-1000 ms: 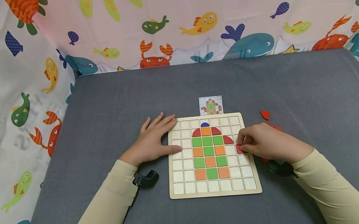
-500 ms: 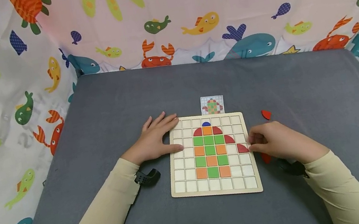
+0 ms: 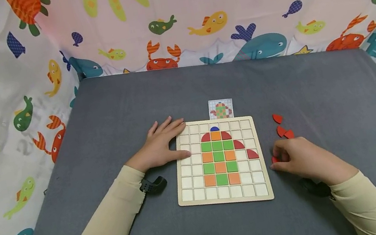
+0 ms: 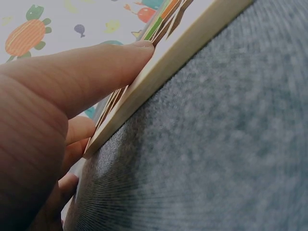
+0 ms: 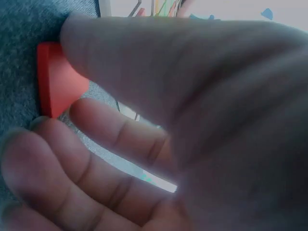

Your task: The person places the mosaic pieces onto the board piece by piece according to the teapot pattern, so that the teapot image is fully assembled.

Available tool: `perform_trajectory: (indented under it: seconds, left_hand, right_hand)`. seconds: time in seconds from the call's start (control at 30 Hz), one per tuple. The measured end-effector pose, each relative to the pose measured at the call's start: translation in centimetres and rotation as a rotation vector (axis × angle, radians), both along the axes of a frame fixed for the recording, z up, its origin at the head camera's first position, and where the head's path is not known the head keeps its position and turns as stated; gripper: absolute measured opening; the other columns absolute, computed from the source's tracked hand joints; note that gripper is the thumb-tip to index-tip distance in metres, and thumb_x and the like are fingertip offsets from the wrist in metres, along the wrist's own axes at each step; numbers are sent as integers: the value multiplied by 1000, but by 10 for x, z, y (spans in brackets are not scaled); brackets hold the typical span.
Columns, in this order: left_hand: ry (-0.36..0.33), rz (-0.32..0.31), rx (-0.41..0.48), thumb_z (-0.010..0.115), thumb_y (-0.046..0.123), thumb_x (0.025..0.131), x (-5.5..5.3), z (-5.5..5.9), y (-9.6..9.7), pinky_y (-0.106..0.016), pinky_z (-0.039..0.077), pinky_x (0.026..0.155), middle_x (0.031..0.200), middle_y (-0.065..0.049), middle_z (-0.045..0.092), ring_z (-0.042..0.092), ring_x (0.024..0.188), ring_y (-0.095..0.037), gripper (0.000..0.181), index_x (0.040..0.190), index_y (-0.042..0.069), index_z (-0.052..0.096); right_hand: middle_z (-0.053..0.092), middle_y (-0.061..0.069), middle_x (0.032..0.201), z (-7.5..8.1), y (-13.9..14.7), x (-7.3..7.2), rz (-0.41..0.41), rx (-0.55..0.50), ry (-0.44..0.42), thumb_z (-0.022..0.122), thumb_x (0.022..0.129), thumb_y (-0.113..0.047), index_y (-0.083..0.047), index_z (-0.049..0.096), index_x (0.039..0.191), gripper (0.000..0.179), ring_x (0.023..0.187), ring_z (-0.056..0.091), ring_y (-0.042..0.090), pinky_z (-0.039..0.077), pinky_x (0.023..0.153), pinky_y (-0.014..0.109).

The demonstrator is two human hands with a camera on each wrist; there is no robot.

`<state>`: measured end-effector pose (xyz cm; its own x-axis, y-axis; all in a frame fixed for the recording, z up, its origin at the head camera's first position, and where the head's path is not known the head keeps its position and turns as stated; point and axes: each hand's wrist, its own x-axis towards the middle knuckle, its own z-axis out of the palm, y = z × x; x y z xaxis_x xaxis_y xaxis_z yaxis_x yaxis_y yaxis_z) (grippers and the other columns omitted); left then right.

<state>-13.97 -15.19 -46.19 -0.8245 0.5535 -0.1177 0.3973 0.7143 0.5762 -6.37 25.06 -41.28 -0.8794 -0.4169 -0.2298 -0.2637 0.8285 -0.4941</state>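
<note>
A wooden grid board point(image 3: 225, 201) lies on the grey table, with green and orange squares, red quarter circles and a blue half circle set in its cells. Across its upper left edge rests my left hand point(image 3: 160, 147), fingers spread; in the left wrist view the thumb point(image 4: 106, 67) lies over the rim. Right of the board, my right hand point(image 3: 297, 159) has thumb and fingertips at opposite corners of a red quarter-circle tile point(image 5: 62, 82) on the cloth. The head view shows only a small part of that tile, the rest hidden by the hand.
Several loose red quarter-circle tiles, among them a single one point(image 3: 277, 118), lie beyond my right hand. A small printed pattern card point(image 3: 221, 109) lies at the board's far edge. A sea-animal fabric point(image 3: 176, 6) hangs around the table's back and sides.
My right hand has left a red quarter circle in a cell at the board's right and moved right and nearer, onto a loose red tile. The left hand stays put.
</note>
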Motion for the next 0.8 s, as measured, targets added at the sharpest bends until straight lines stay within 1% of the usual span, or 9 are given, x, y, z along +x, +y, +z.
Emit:
perform_trajectory:
  seconds: [0.13,0.23,0.3,0.4,0.53,0.67,0.8]
  left_hand:
    - [1,6,-4,77,58,92,-1,-2,0,-57,-9,127,174,6,25,5,164,-24,94,167,22,33]
    - [3,8,-1,77,58,91,-1,-2,0,-57,-8,127,174,6,26,6,164,-24,94,167,22,33]
    - [7,8,4,77,57,91,-1,-2,0,-58,-8,127,174,5,26,7,164,-25,94,167,21,34]
    - [6,8,4,77,57,91,-1,-3,-1,-58,-8,127,174,5,26,7,164,-25,94,167,21,34]
    - [6,7,9,77,56,91,-1,-3,-1,-58,-8,127,174,4,27,7,164,-26,94,167,20,34]
    - [8,7,6,77,57,91,-1,-2,-1,-57,-8,127,174,5,26,7,164,-25,94,167,21,34]
    - [5,6,0,77,58,91,-1,-1,0,-57,-8,127,174,6,26,6,164,-23,94,167,22,33]
  right_hand:
    - [51,-8,61,1,-1,1,-10,16,34,79,85,-10,-14,64,83,16,54,46,8,39,53,27]
    - [47,-6,60,4,-2,2,-42,34,49,71,81,-6,-15,63,81,12,54,44,9,36,52,27]
    - [48,-6,61,6,-3,3,-65,37,62,69,80,-5,-14,64,83,10,55,45,10,36,52,27]
    - [56,-7,66,7,-5,4,-75,14,71,69,82,-4,-12,68,87,10,59,49,10,40,54,28]
    - [65,-9,73,8,-9,4,-63,-52,72,72,87,-5,-11,75,91,8,63,55,6,47,58,26]
    - [66,-11,74,9,-16,4,-52,-117,72,77,91,-7,-12,80,94,7,62,55,4,47,56,25]
    - [66,-10,74,5,-22,4,-50,-170,42,82,90,-9,-12,77,96,8,58,55,4,46,53,25]
